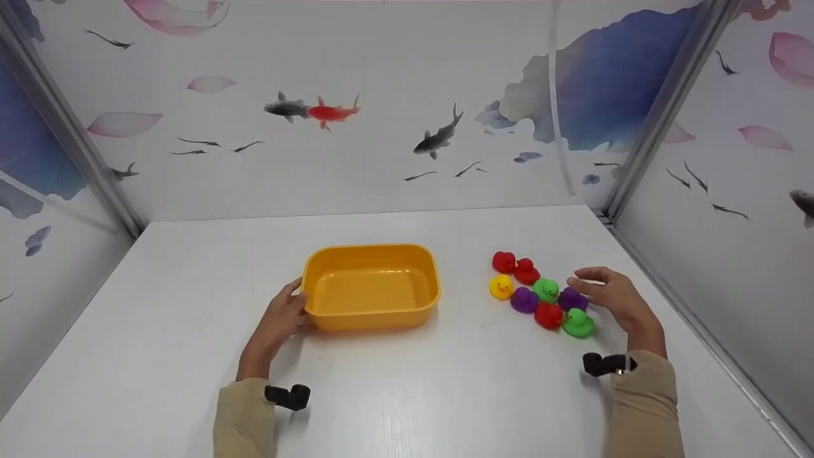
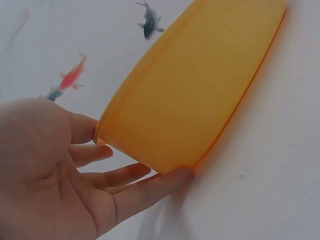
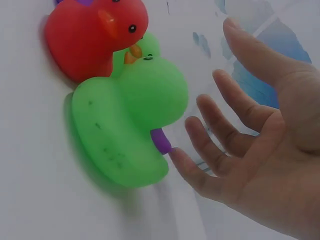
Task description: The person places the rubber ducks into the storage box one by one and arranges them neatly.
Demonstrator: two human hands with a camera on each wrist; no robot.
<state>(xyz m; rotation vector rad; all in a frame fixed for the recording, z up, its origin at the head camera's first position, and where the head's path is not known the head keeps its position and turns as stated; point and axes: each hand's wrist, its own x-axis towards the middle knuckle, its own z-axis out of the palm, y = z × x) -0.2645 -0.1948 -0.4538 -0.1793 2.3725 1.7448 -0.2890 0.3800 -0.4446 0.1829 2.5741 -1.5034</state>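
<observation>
A yellow-orange plastic basin point(image 1: 372, 321) stands on the white table. At its left end is my left hand point(image 1: 284, 313), fingers extended and touching the basin's wall and rim; in the left wrist view the fingertips lie along the basin point(image 2: 185, 90). Several small rubber ducks sit in a cluster to the right. My right hand point(image 1: 612, 296) hovers at the cluster's right side, fingers relaxed and holding nothing. Nearest to it are a purple duck point(image 1: 573, 299) and a green duck point(image 1: 578, 323). In the right wrist view, the green duck point(image 3: 120, 125) mostly hides the purple one.
Other ducks in the cluster are red point(image 1: 503, 262), yellow point(image 1: 501, 287), purple point(image 1: 524, 300) and green point(image 1: 545, 290). Patterned panels with painted fish point(image 1: 439, 135) enclose the table point(image 1: 407, 394) at the back and sides. Each sleeve carries a black wrist camera point(image 1: 289, 397).
</observation>
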